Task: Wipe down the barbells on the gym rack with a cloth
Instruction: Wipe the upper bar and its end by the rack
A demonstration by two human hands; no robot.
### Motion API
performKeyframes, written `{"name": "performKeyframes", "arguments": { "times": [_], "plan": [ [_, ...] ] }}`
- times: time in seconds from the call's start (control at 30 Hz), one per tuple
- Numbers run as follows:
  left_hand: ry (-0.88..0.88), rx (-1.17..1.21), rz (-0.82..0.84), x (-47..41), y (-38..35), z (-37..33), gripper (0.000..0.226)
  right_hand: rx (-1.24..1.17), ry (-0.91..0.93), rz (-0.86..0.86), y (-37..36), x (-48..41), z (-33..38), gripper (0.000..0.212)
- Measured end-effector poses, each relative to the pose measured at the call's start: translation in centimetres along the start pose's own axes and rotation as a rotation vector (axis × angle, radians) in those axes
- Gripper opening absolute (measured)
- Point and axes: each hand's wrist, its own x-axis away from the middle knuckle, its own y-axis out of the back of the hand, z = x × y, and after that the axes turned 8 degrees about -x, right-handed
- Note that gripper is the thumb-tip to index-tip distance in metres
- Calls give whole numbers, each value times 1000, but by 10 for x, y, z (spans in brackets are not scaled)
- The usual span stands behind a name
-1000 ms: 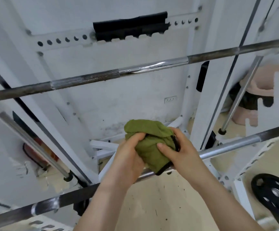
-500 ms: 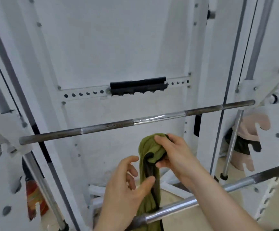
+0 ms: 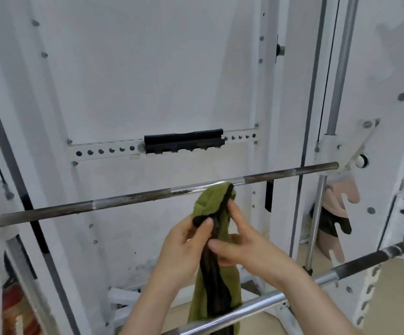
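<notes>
An olive-green cloth with a dark stripe hangs lengthwise between my hands. My left hand pinches its dark fold near the top. My right hand grips it from the right side. The cloth's top edge sits just in front of the upper barbell, a rusty bar with chrome bands resting across the white rack. Its lower end drapes behind the lower barbell, a chrome bar slanting from bottom centre up to the right.
White rack uprights and a perforated crossbar with a black pad stand behind. A chrome guide rod runs down on the right beside a tan object. A red object sits bottom left.
The view has tilted up. The cloth was bunched in both hands on the lower bar; it is now unfolded, hanging long, and lifted to the upper bar's height.
</notes>
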Motion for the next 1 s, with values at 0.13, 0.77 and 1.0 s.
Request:
{"name": "performKeyframes", "arguments": {
  "times": [0.13, 0.77, 1.0],
  "plan": [
    [13, -63, -33, -29, -39, 0, 29, 581, 152, -134, 41, -17, -20, 73],
    [98, -1, -235, -236, -103, -49, 41, 785, 96, -311, 233, -174, 35, 42],
    [264, -813, -476, -205, -44, 26, 45, 1457, -162, 116, 241, -210, -36, 104]
  ]
}}
